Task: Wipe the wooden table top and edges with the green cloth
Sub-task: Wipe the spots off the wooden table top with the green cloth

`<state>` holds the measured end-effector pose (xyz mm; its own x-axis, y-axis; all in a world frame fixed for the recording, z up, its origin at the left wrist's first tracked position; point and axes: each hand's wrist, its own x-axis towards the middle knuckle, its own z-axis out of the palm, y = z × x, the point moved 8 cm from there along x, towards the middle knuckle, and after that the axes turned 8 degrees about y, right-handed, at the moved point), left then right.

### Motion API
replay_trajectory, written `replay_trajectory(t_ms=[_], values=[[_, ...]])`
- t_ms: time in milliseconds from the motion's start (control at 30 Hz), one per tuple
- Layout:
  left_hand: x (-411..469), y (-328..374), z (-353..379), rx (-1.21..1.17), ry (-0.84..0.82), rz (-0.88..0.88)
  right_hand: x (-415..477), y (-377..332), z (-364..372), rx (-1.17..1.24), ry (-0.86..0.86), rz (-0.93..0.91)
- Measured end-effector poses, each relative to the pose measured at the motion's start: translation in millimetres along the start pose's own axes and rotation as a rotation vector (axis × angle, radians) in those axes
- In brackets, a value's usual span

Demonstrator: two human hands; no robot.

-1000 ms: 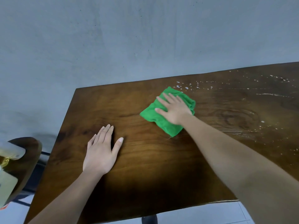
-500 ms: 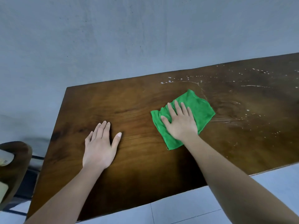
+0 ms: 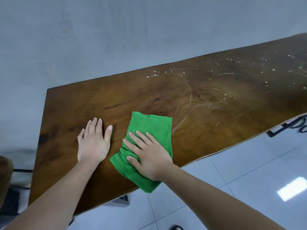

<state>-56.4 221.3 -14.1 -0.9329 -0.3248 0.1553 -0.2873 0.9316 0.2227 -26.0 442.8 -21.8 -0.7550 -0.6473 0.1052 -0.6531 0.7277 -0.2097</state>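
Observation:
A dark wooden table (image 3: pixel 116 100) fills the middle of the view, against a grey wall. The green cloth (image 3: pixel 150 128) lies crumpled near the table's front edge, and its lower corner hangs over that edge. My right hand (image 3: pixel 147 155) presses flat on the cloth's near half, fingers spread. My left hand (image 3: pixel 93 141) rests palm down on the bare wood just left of the cloth, holding nothing. White droplets and wet streaks (image 3: pixel 191 90) cover the table's right part.
A dark wooden chair (image 3: pixel 5 173) shows at the left edge. White floor tiles (image 3: pixel 240 180) lie below the table's front edge. A black metal frame and cables (image 3: pixel 289 127) sit under the table at the right.
My right hand has dragged the green cloth from the table's far middle toward me, down to the front edge. The left hand has stayed flat in place.

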Motion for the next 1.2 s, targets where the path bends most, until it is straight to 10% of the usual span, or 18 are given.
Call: replay_trajectory(t_ms=[600,1200], values=[[-6,43,-2,-0.046,-0.033,0.131,-81,224,-61,-0.077,0.097,0.457],[-6,156,36,0.047,-0.002,0.001,-17,408,-95,-0.102,0.035,0.332]])
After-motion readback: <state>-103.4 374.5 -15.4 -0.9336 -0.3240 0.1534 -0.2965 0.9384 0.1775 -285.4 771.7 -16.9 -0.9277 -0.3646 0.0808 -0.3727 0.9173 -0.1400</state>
